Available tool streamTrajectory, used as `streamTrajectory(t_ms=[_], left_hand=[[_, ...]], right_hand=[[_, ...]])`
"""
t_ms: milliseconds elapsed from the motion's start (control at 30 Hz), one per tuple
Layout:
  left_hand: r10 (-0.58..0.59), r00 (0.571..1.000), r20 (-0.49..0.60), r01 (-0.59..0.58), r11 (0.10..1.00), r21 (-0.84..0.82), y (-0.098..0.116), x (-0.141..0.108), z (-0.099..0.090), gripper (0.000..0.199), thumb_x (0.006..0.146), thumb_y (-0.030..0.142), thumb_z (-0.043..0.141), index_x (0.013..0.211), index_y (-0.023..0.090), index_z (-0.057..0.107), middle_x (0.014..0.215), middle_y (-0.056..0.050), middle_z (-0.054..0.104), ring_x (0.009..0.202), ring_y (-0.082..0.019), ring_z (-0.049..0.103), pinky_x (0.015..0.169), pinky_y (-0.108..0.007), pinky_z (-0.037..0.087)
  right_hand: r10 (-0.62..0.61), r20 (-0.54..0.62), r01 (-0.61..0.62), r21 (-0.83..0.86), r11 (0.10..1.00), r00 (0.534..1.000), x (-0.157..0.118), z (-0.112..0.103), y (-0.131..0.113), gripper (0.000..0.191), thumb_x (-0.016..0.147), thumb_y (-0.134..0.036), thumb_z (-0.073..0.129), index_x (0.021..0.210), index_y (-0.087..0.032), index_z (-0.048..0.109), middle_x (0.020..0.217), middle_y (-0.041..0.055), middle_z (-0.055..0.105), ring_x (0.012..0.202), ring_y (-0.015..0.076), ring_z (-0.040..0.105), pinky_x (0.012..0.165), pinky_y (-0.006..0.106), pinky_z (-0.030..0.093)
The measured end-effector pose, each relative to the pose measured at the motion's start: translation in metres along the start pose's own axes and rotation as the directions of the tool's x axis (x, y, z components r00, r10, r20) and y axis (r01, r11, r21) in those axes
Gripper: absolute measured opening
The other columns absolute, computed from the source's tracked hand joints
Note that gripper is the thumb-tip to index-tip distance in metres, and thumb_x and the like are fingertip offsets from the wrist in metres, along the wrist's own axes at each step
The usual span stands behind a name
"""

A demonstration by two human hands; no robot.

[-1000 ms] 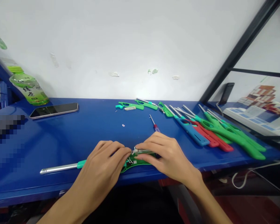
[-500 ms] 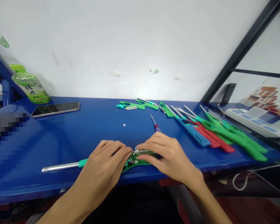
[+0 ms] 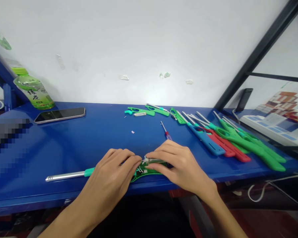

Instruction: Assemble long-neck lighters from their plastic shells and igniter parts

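An opened green long-neck lighter (image 3: 136, 178) lies at the table's front edge, its metal barrel (image 3: 64, 176) pointing left. My right hand (image 3: 180, 163) pinches a clear fuel tank (image 3: 155, 161) with a whitish end, just over the lighter's green handle shell. My left hand (image 3: 116, 170) rests across the lighter's neck, thumb and forefinger closed at the tank's whitish end. Whatever those fingertips pinch is too small to make out. Thin white pieces (image 3: 140, 170) show inside the shell between the hands. Behind my right hand lies a screwdriver (image 3: 166, 131), its handle partly hidden.
Several blue, red and green long-neck lighters (image 3: 213, 145) lie in a pile at right. Green lighter parts (image 3: 144, 112) sit near the wall, with a small white piece (image 3: 132, 132) in front. A phone (image 3: 61, 115) and a green-capped bottle (image 3: 34, 91) stand left. Power strips (image 3: 268, 127) are far right.
Both hands keep nearly the same grip and place over the lighter. The whole view has shifted very slightly.
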State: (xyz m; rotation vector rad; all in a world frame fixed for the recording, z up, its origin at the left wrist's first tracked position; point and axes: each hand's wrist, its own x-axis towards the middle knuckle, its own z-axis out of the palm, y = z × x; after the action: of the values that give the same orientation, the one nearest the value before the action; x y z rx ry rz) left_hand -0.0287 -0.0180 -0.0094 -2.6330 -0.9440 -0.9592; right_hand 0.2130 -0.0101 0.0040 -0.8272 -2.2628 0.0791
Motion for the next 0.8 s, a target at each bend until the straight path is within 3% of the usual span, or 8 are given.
streamTrajectory(t_ms=[600, 800], left_hand=[[0.008, 1.0, -0.006, -0.008, 1.0, 0.021, 0.0008, -0.0011, 0.001, 0.018, 0.11, 0.011, 0.048, 0.116, 0.017, 0.064, 0.105, -0.006, 0.071, 0.093, -0.022, 0.063, 0.084, -0.038, 0.045], [-0.038, 0.999, -0.029, 0.038, 0.999, -0.011, 0.0011, 0.0012, -0.0003, 0.013, 0.11, 0.015, 0.051, 0.118, 0.019, 0.061, 0.104, -0.004, 0.07, 0.09, -0.021, 0.061, 0.085, -0.038, 0.043]], right_hand=[[-0.076, -0.018, 0.074, -0.097, 0.992, 0.997, -0.0035, 0.0018, 0.0008, 0.02, 0.107, -0.035, 0.066, 0.116, -0.02, 0.076, 0.1, 0.0047, 0.082, 0.085, 0.0175, 0.07, 0.076, 0.032, 0.055], [-0.043, -0.077, 0.035, -0.1, 0.994, 0.996, -0.0027, 0.0012, -0.0011, 0.017, 0.105, -0.034, 0.07, 0.113, -0.021, 0.078, 0.099, 0.0048, 0.082, 0.082, 0.0168, 0.072, 0.073, 0.03, 0.056]])
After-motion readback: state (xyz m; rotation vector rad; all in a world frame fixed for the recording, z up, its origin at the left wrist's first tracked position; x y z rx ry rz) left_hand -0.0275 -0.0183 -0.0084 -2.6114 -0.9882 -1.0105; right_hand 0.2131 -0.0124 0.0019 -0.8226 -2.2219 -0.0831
